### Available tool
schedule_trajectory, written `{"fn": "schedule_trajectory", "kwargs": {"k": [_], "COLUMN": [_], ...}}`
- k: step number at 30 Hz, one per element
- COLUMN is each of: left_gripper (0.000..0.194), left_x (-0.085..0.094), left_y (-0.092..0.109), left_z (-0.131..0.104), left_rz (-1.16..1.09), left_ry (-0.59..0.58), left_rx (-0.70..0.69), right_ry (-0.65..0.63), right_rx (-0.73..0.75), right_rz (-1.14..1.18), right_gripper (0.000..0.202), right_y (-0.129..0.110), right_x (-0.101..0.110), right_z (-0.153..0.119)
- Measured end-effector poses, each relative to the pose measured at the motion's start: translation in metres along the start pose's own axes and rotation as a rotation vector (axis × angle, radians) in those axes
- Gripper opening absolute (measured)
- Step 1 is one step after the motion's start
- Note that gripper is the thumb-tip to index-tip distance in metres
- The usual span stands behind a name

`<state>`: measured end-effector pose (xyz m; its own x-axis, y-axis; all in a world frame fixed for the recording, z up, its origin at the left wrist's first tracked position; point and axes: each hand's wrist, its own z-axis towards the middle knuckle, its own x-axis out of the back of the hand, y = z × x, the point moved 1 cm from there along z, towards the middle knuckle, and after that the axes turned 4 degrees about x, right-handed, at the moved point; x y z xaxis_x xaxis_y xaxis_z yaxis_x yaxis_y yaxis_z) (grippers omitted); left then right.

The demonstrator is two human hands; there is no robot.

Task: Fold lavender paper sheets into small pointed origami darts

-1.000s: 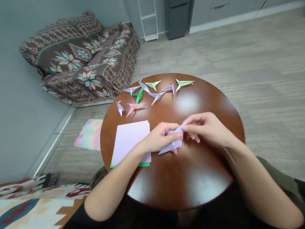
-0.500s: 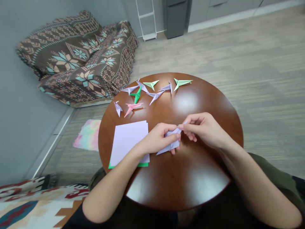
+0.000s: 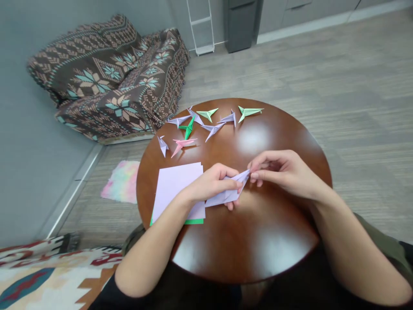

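Note:
A partly folded lavender origami paper (image 3: 223,197) is held above the table in front of me. My left hand (image 3: 217,185) grips it, thumb on top and fingers underneath. At its pointed upper right tip, my right hand (image 3: 278,172) pinches the paper between thumb and fingertips. A stack of square sheets (image 3: 177,187), lavender over green, lies on the table to the left, partly beneath my left forearm. Beyond it rest several folded paper cranes, among them a pink crane (image 3: 182,145), a dark green crane (image 3: 188,128) and a pale green crane (image 3: 249,112).
The round brown table (image 3: 267,245) has a glossy top. Past its far left edge stands a sofa (image 3: 119,82) under a patterned throw. A pastel fluffy mat (image 3: 121,181) lies on the floor at left, and a white rack (image 3: 202,30) stands at the back.
The folded paper has turned and lifted a little, so its pointed tip shows more. My right hand has shifted slightly right along that tip. The whole view has moved a little.

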<state>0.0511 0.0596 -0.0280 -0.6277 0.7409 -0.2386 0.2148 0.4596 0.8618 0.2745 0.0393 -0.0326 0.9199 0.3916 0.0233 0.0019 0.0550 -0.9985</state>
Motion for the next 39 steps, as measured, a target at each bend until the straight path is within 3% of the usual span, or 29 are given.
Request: {"fn": "schedule_trajectory", "kwargs": {"k": [9,14,19,29,34,39], "left_gripper": [0.023,0.031,0.041,0.041,0.041,0.039], "left_x": [0.004,0.001,-0.003,-0.003,-0.004,-0.006], "left_y": [0.000,0.001,0.002,-0.002,0.000,-0.001], "left_z": [0.000,-0.002,-0.002,0.001,0.003,0.005], "left_rz": [0.100,0.153,0.194,0.141,0.117,0.118], "left_ry": [-0.096,-0.077,-0.025,-0.060,-0.020,0.035], "left_rx": [0.058,0.068,0.057,0.048,-0.082,-0.156], "right_ry": [-0.098,-0.139,-0.120,-0.037,0.104,0.097], "right_rx": [-0.012,-0.046,-0.091,-0.108,-0.046,-0.024], "right_rz": [-0.101,-0.135,-0.148,-0.092,0.079,0.126], "right_gripper": [0.015,0.012,0.014,0.014,0.020,0.014], "right_y": [0.000,-0.001,0.000,0.001,-0.002,-0.003], "right_x": [0.002,0.001,-0.001,-0.007,-0.010,-0.011], "right_z": [-0.001,-0.001,-0.001,-0.001,0.002,0.005]}}
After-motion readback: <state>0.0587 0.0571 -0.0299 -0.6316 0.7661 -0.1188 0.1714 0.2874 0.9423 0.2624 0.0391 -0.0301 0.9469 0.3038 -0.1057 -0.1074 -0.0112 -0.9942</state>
